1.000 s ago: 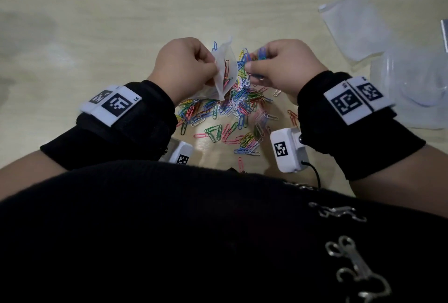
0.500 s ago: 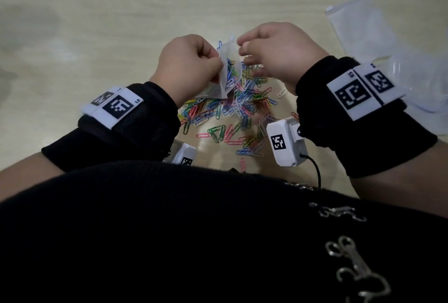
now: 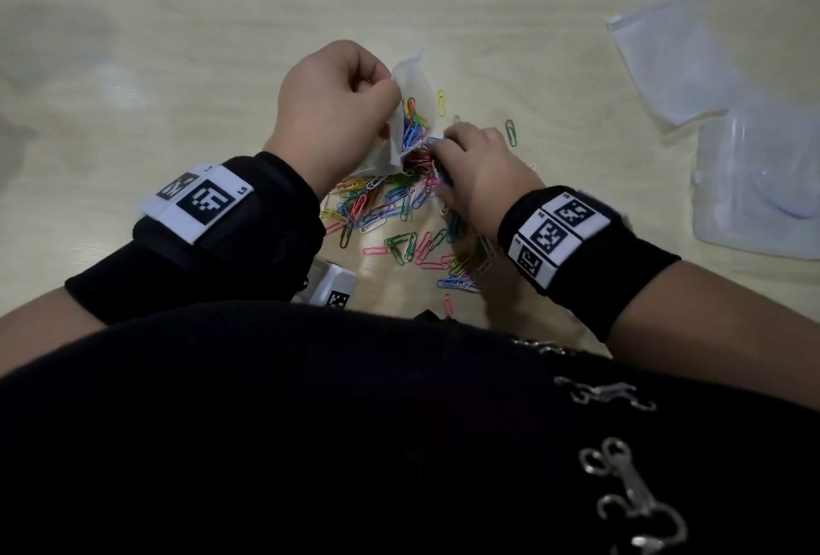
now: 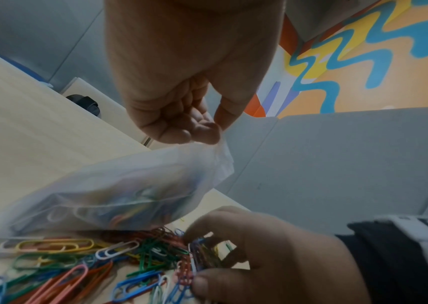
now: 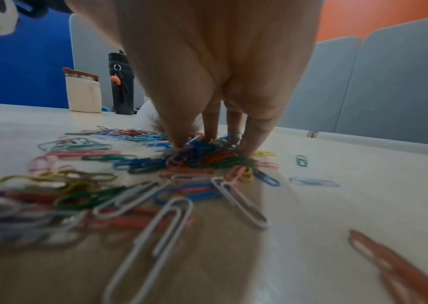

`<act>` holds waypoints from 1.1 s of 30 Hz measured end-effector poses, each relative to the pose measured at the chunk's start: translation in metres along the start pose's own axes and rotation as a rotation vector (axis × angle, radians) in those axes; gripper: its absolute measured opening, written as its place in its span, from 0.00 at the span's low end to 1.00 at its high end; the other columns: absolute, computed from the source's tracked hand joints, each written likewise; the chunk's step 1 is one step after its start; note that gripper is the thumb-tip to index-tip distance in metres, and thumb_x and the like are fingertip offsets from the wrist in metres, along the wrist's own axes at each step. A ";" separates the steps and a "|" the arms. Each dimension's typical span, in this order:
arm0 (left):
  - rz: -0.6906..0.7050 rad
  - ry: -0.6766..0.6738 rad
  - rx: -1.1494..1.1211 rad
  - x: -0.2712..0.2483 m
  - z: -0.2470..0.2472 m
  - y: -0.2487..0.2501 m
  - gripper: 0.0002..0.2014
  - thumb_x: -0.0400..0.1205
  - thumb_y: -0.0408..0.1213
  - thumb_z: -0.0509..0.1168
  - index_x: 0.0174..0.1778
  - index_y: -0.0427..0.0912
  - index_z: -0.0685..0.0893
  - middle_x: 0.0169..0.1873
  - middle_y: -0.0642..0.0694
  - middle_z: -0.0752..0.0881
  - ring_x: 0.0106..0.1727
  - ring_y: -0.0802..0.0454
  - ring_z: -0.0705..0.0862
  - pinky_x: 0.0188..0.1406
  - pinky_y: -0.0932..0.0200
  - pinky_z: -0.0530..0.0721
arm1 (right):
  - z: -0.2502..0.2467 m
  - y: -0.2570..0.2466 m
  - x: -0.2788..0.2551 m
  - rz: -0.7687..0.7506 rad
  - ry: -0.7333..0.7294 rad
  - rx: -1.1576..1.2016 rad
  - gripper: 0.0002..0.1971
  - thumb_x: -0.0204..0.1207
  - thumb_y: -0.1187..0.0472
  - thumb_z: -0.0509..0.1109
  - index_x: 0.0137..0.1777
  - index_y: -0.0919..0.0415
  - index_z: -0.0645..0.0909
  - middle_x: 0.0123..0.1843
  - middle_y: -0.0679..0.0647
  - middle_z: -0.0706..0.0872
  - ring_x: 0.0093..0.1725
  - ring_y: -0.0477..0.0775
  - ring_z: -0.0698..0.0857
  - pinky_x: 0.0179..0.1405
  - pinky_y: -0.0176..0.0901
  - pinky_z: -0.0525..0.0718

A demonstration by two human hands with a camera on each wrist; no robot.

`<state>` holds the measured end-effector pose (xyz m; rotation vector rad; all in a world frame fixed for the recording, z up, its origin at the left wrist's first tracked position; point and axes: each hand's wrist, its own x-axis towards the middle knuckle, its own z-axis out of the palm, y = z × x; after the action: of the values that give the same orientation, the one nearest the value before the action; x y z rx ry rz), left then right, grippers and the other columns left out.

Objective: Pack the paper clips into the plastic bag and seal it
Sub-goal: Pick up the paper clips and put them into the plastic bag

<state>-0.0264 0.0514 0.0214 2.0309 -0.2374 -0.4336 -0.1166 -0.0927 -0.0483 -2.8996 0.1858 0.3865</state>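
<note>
A small clear plastic bag [image 3: 410, 110] with several coloured paper clips inside hangs over the table, its mouth open. My left hand [image 3: 333, 110] pinches the bag's top edge [image 4: 218, 144] between thumb and fingers. A loose pile of coloured paper clips [image 3: 390, 217] lies on the wooden table below the bag. My right hand [image 3: 475, 172] is down on the pile just right of the bag, and its thumb and fingers pinch a bunch of clips [image 4: 200, 255]. The right wrist view shows the fingertips [image 5: 179, 142] pressed into the clip heap [image 5: 207, 154].
Spare clear plastic bags [image 3: 679, 61] and a clear plastic container [image 3: 763, 181] lie at the right of the table. Single clips [image 3: 511, 132] lie scattered beyond the pile. A white bag [image 5: 83, 92] and a dark bottle [image 5: 120, 82] stand at the far table edge.
My right hand has dropped from the bag's mouth down to the clip pile and closed on a bunch of clips. My left hand still holds the bag up.
</note>
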 end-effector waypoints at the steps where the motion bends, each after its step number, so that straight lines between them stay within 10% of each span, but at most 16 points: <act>1: 0.001 -0.001 -0.006 0.001 0.000 -0.001 0.04 0.72 0.37 0.64 0.32 0.50 0.80 0.28 0.46 0.85 0.26 0.56 0.84 0.36 0.57 0.81 | 0.002 0.002 -0.001 -0.002 0.038 -0.005 0.19 0.78 0.63 0.66 0.68 0.61 0.72 0.70 0.61 0.72 0.66 0.66 0.71 0.53 0.56 0.79; 11: 0.057 -0.089 0.045 0.002 0.006 -0.005 0.07 0.78 0.35 0.68 0.35 0.50 0.82 0.30 0.47 0.86 0.31 0.54 0.87 0.39 0.57 0.84 | -0.027 0.026 -0.001 0.270 0.064 0.324 0.06 0.73 0.60 0.71 0.49 0.57 0.87 0.48 0.54 0.84 0.47 0.54 0.80 0.43 0.37 0.69; 18: 0.038 -0.128 0.079 0.003 0.008 -0.006 0.06 0.74 0.37 0.69 0.32 0.51 0.81 0.29 0.50 0.87 0.40 0.43 0.91 0.42 0.52 0.85 | -0.065 0.014 0.000 0.412 0.127 1.163 0.09 0.69 0.68 0.77 0.31 0.58 0.83 0.30 0.55 0.87 0.30 0.52 0.86 0.38 0.46 0.88; 24: 0.033 -0.141 0.086 -0.001 0.011 -0.003 0.05 0.72 0.38 0.69 0.31 0.50 0.81 0.27 0.50 0.86 0.40 0.42 0.91 0.47 0.43 0.89 | -0.085 -0.017 0.010 0.372 0.081 0.946 0.11 0.73 0.59 0.74 0.35 0.67 0.86 0.39 0.64 0.90 0.38 0.60 0.91 0.50 0.57 0.90; 29: 0.014 -0.094 0.072 -0.001 0.007 -0.004 0.02 0.69 0.40 0.67 0.31 0.50 0.82 0.26 0.52 0.86 0.40 0.43 0.92 0.48 0.41 0.90 | -0.100 -0.026 0.008 0.247 -0.032 0.573 0.14 0.78 0.65 0.62 0.61 0.62 0.84 0.56 0.59 0.87 0.58 0.61 0.86 0.60 0.54 0.85; 33: -0.002 -0.077 0.053 0.000 0.005 -0.004 0.02 0.69 0.41 0.66 0.30 0.50 0.82 0.25 0.51 0.86 0.38 0.44 0.91 0.48 0.43 0.90 | -0.098 -0.024 -0.001 0.315 0.033 0.846 0.16 0.79 0.69 0.58 0.62 0.56 0.79 0.59 0.58 0.85 0.51 0.58 0.89 0.51 0.56 0.90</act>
<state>-0.0283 0.0488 0.0154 2.0686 -0.2961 -0.5123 -0.0897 -0.0916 0.0493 -2.0400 0.6403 0.2266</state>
